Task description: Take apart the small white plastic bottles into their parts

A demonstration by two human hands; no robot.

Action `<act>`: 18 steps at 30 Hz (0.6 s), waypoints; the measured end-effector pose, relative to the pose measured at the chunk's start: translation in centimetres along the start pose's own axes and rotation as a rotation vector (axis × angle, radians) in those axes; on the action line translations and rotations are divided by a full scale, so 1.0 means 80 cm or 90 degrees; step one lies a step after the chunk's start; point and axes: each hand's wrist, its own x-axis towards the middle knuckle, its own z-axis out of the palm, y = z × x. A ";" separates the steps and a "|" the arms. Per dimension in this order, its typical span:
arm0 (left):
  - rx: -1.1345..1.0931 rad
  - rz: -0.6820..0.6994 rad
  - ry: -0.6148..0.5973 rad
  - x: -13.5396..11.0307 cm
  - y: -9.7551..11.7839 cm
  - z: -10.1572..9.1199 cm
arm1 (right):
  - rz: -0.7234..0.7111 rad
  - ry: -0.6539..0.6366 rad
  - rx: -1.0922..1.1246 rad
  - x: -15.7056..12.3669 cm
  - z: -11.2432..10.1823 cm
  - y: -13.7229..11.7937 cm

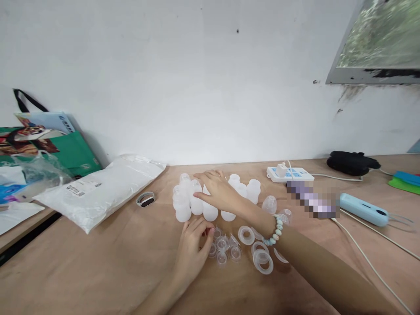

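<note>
Several small translucent white bottles (183, 205) stand bunched at the middle of a wooden table (98, 271). My right hand (218, 189), with a bead bracelet on its wrist, lies on top of them, fingers stretched out flat. My left hand (193, 245) rests on the table just in front, fingers extended with their tips touching a heap of small clear nipples (226, 249). Clear plastic rings (262, 260) and loose clear caps (269, 204) lie to the right of the heap.
A white plastic package (98, 188) lies at the left, with a wristband (145, 199) beside it and bags (49, 148) behind. At the right are a power strip (288, 173), a black pouch (351, 162), a light blue device (362, 209) and white cables (367, 258).
</note>
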 end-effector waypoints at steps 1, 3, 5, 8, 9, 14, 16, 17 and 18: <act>0.003 0.000 0.002 0.000 0.000 -0.001 | -0.001 -0.005 -0.002 0.003 0.004 0.000; 0.009 0.000 0.009 0.001 0.000 -0.002 | -0.003 -0.007 -0.006 0.007 0.012 0.001; 0.008 0.006 0.017 0.001 -0.001 -0.003 | -0.004 -0.001 -0.008 0.010 0.018 0.003; 0.005 0.023 0.027 0.001 -0.001 -0.004 | -0.004 0.016 -0.004 0.010 0.023 0.007; 0.006 0.030 0.029 0.000 -0.001 -0.004 | -0.003 0.024 0.000 0.009 0.023 0.008; 0.031 0.082 0.061 -0.005 -0.004 -0.003 | 0.018 0.107 0.028 -0.009 -0.001 0.010; 0.044 0.107 0.108 -0.008 -0.004 -0.002 | 0.034 0.173 0.049 -0.020 -0.019 0.009; 0.051 0.118 0.139 -0.008 -0.003 -0.003 | 0.040 0.220 0.069 -0.027 -0.030 0.009; 0.059 0.127 0.174 -0.009 -0.002 -0.003 | 0.043 0.285 0.104 -0.035 -0.040 0.008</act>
